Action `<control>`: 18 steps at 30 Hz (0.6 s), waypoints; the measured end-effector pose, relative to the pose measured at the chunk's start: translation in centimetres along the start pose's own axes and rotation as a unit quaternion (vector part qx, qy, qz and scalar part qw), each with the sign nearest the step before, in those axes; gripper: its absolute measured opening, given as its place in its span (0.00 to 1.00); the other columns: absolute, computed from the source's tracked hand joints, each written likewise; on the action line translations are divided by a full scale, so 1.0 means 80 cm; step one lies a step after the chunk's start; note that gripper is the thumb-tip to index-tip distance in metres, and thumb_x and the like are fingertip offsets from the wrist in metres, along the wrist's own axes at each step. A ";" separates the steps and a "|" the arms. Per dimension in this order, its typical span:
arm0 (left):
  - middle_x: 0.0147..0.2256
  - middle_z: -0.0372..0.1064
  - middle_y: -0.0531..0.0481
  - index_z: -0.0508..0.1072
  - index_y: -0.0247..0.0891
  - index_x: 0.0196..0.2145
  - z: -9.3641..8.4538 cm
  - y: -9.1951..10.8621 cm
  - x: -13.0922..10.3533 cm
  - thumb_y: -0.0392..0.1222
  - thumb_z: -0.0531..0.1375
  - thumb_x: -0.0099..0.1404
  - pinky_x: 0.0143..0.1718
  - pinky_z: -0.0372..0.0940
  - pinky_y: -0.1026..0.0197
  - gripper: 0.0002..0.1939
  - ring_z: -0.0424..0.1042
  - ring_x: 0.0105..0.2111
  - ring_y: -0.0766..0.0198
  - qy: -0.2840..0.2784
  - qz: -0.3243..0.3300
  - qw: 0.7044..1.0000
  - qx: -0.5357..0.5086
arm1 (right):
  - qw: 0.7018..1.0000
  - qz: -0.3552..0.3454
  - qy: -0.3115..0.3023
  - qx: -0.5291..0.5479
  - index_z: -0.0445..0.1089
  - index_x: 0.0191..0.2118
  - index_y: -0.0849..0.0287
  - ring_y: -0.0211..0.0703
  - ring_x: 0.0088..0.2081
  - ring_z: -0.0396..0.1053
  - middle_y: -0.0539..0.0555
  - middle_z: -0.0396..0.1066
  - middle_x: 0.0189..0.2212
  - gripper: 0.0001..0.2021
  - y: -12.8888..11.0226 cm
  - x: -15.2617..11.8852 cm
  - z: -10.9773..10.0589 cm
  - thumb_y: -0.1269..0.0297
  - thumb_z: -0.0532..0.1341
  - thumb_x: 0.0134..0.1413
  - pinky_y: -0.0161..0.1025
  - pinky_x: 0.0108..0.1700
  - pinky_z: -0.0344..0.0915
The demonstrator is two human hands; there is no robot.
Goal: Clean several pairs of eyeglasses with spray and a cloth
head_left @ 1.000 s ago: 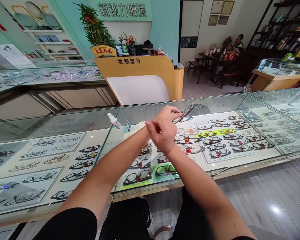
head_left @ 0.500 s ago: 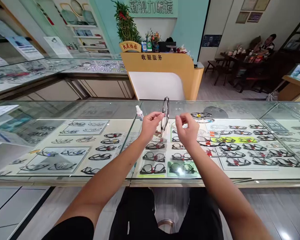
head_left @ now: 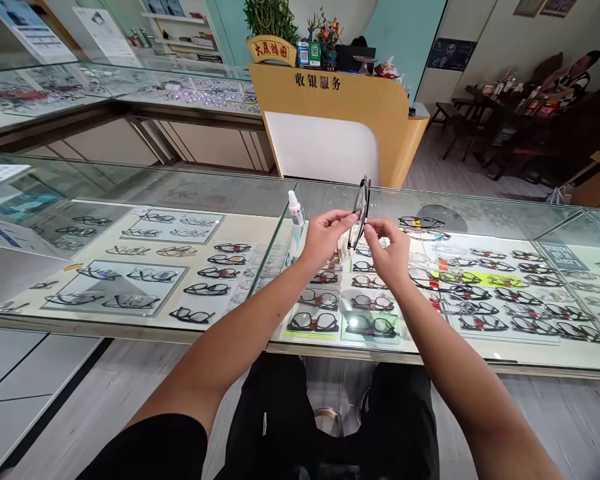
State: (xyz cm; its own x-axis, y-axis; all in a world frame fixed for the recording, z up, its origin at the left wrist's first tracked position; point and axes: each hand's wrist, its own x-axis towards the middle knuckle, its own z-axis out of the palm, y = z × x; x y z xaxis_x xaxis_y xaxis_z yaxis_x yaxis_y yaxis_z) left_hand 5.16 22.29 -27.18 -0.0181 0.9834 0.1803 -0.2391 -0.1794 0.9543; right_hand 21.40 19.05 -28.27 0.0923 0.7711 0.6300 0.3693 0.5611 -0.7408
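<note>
Glasses (head_left: 363, 210), dark-framed, held up on end above the glass-topped desk (head_left: 260, 230), lenses turned nearly edge-on to the camera. Left hand (head_left: 327, 235) pinches the frame between thumb and fingers, gap closed on it. Right hand (head_left: 391, 250) half curled, thumb and fingertips right at the frame's other side; cannot tell whether it grips or only touches.

White spray bottle (head_left: 295, 209) stands upright just beyond left hand. Under the desk's glass, rows of spectacles: black pair (head_left: 313, 323) near the front edge, another pair (head_left: 373, 327) beside it on a green card, more on a yellow strip (head_left: 475, 279) to the right. Left section has framed panels with glasses too. Past the desk: wooden cashier stand (head_left: 340, 153), leafy plant (head_left: 270, 20) on top. Person (head_left: 575, 77) sits far right, by a dark table (head_left: 505, 97) with items on it.
</note>
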 end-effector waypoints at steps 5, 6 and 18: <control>0.19 0.52 0.59 0.86 0.36 0.35 0.001 0.006 -0.004 0.61 0.80 0.51 0.25 0.48 0.64 0.25 0.50 0.23 0.72 0.003 0.005 1.000 0.001 | 0.999 0.041 0.013 0.028 0.76 0.41 0.55 0.42 0.33 0.74 0.51 0.74 0.33 0.12 0.005 -0.002 -0.001 0.51 0.64 0.70 0.40 0.36 0.73; 0.19 0.52 0.60 0.86 0.36 0.35 0.001 0.006 -0.005 0.61 0.80 0.52 0.25 0.47 0.63 0.25 0.50 0.23 0.72 0.004 0.003 1.000 0.001 | 0.998 0.056 0.014 0.032 0.74 0.40 0.54 0.41 0.31 0.72 0.50 0.72 0.32 0.13 0.006 -0.003 -0.002 0.50 0.65 0.70 0.39 0.33 0.72; 0.23 0.48 0.59 0.87 0.38 0.41 0.001 -0.006 -0.021 0.62 0.76 0.60 0.25 0.45 0.62 0.24 0.47 0.24 0.71 -0.002 -0.030 0.999 0.023 | 0.994 0.111 0.004 0.018 0.67 0.25 0.55 0.40 0.22 0.71 0.48 0.66 0.22 0.25 0.010 -0.003 -0.017 0.44 0.63 0.69 0.38 0.28 0.65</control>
State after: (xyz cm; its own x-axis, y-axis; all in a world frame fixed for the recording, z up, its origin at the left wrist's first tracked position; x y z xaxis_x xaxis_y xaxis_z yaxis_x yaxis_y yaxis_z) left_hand 5.38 20.75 -27.92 -0.0022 0.9923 0.1235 -0.1947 -0.1215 0.9733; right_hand 22.91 18.89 -28.70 0.1752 0.8742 0.4528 0.3059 0.3888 -0.8691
